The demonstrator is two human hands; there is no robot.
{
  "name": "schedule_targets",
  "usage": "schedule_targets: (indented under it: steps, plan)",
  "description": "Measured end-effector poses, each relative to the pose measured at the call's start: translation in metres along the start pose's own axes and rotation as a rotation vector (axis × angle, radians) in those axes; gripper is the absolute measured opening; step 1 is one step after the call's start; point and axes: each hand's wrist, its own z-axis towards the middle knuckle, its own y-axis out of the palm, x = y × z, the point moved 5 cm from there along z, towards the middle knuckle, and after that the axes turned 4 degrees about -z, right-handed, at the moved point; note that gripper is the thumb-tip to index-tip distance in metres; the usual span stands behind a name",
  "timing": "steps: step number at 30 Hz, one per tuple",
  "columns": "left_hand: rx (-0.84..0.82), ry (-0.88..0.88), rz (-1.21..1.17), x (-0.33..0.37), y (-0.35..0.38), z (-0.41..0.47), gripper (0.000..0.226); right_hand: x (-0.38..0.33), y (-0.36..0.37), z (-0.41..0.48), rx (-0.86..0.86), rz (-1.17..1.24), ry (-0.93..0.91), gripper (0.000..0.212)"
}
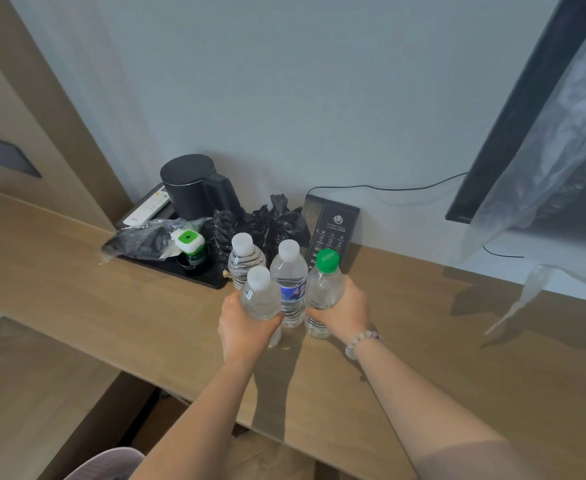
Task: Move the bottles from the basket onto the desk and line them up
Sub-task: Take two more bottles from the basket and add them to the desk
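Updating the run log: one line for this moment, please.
left hand: grips front bottle | right hand: grips green-cap bottle | four bottles upright, clustered

Black kettle (194, 185) stands upright at the rear of a black tray (201, 275), with a white remote control (149, 206) beside it. A clear plastic bag (142, 237) and a green-and-white device (187, 240) lie on the tray front. Crumpled black plastic bags (270, 223) sit between the kettle and a black telephone (333, 230). Wall-mounted screen (513, 109) at right, draped in clear film (561, 150).
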Motion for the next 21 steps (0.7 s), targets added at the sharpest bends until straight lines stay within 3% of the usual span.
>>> schedule_targets:
  steps: [21]
  plan:
    - [-0.059,-0.032,0.004,-0.0007,-0.0002,0.0048,0.091,0.0008,0.0017,-0.0040,0.012,-0.045,-0.044,0.080]
